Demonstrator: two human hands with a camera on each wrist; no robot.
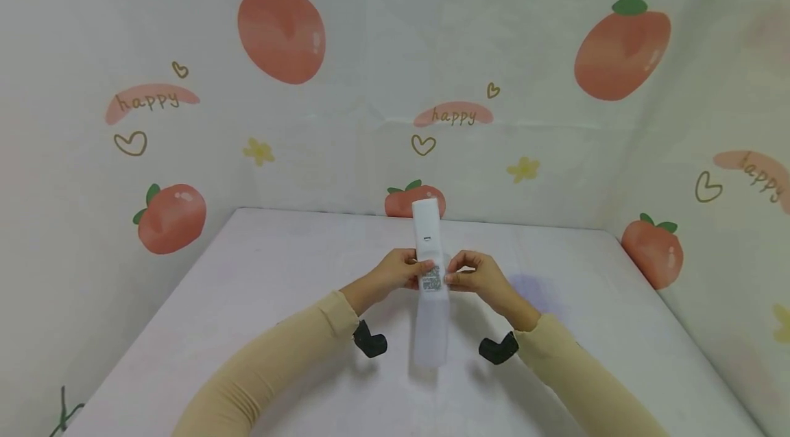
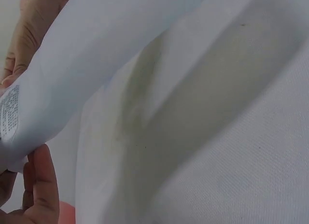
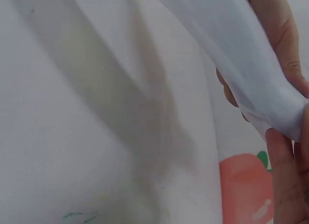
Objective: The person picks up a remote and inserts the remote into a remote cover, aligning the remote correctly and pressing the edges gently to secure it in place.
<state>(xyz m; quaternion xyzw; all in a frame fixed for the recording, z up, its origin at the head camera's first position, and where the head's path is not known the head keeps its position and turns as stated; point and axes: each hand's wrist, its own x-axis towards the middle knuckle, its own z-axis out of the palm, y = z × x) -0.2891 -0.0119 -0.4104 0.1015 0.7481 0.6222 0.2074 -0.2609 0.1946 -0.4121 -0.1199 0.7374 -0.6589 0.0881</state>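
Observation:
A long, narrow white wrapped roll or packet [image 1: 431, 327] is held lengthwise in front of me, with a printed black code label [image 1: 431, 279] near its middle. Its contents do not show. My left hand [image 1: 401, 269] grips it from the left, thumb over the label's edge and fingers behind. From the other side my right hand [image 1: 484, 279] pinches its edge beside the label. In the left wrist view the white packet [image 2: 96, 50] curves across the top left, left fingers [image 2: 43, 178] at its lower edge. The right wrist view shows right fingers [image 3: 282, 171] at the bent end.
A white-covered table [image 1: 296, 355] lies beneath, and the packet casts a long shadow [image 2: 212, 103] on it. Behind hangs a white curtain [image 1: 370, 46] printed with red fruit and the word happy. Black wrist mounts [image 1: 498, 349] stick out below both sleeves.

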